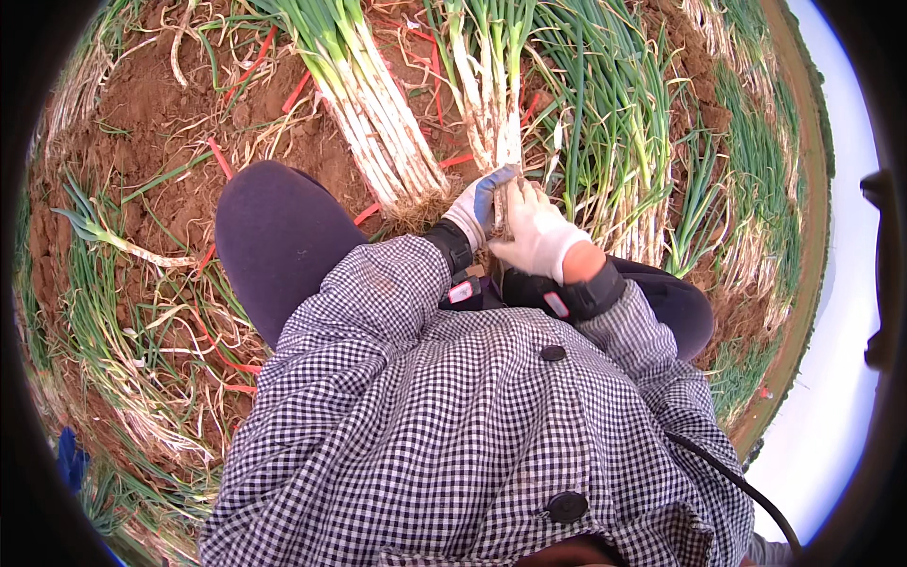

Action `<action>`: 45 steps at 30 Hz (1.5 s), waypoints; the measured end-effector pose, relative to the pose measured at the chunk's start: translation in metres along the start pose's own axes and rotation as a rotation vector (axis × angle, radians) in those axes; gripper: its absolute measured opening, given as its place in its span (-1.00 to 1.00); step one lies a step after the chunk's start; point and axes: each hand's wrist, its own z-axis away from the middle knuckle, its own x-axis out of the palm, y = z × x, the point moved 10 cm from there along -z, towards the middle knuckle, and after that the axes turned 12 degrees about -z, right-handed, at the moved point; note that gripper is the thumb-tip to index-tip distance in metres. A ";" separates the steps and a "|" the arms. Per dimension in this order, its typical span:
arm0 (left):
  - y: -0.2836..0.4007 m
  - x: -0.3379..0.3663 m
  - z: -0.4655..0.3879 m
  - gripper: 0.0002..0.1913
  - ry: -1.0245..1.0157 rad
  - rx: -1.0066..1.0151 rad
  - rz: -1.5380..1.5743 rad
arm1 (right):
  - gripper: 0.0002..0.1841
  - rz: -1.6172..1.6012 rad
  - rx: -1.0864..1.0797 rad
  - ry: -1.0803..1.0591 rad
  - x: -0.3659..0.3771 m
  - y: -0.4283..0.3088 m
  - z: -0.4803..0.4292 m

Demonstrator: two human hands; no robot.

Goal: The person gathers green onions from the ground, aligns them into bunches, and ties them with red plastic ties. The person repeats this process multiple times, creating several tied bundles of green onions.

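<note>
My left hand, in a white glove with blue coating, grips the root ends of a small bunch of long green onions. Against the same stalk ends lies my right hand, also gloved in white, its fingers curled over them. The roots are mostly hidden behind the hands. The white, soil-marked stalks point away from me, and their green tops run past the upper edge of the picture. Left of the hands, a thicker bundle of green onions lies on the soil, its brown roots close to my left glove.
To the right lies a heap of green onions. Red ribbon strips are scattered over brown soil. A single onion lies beyond my left knee; loose onions lie behind it. Onion rows extend at the far right.
</note>
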 end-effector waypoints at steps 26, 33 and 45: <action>0.027 -0.013 0.045 -0.56 -0.058 -0.082 -0.074 | -0.70 -1.015 1.872 0.949 -0.156 0.228 0.957; 0.045 0.007 0.053 -0.69 0.206 -0.094 -0.036 | -0.63 -0.338 0.934 0.734 -0.324 0.245 0.564; 0.064 0.013 0.070 -0.64 0.187 0.003 0.011 | -0.64 -1.907 -0.959 0.166 -0.223 -0.033 -0.145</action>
